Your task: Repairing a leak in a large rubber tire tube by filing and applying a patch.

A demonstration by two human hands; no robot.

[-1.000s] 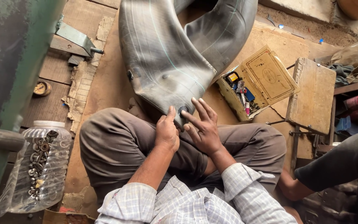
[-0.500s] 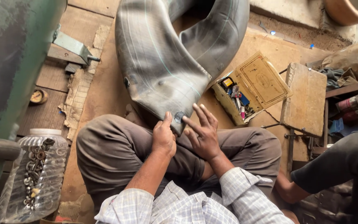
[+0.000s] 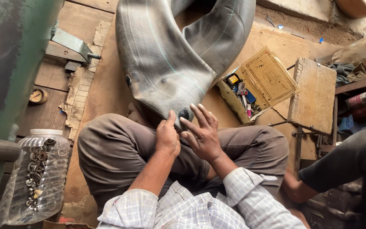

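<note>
the big rubber tube point(image 3: 170, 63) lies just ahead of both hands; left hand point(image 3: 167, 138) pinches its edge, right hand point(image 3: 203, 135) spreads flat beside a dark round spot point(image 3: 184, 114).

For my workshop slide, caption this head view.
Both hands, left hand and right hand, press a patch onto a rubber inner tube.

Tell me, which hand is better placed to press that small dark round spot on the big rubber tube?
Probably the right hand. Its spread fingertips lie right beside the dark round spot on the rubber tube. The left hand grips the tube's edge beside it, with its thumb up, apparently steadying it.
</note>
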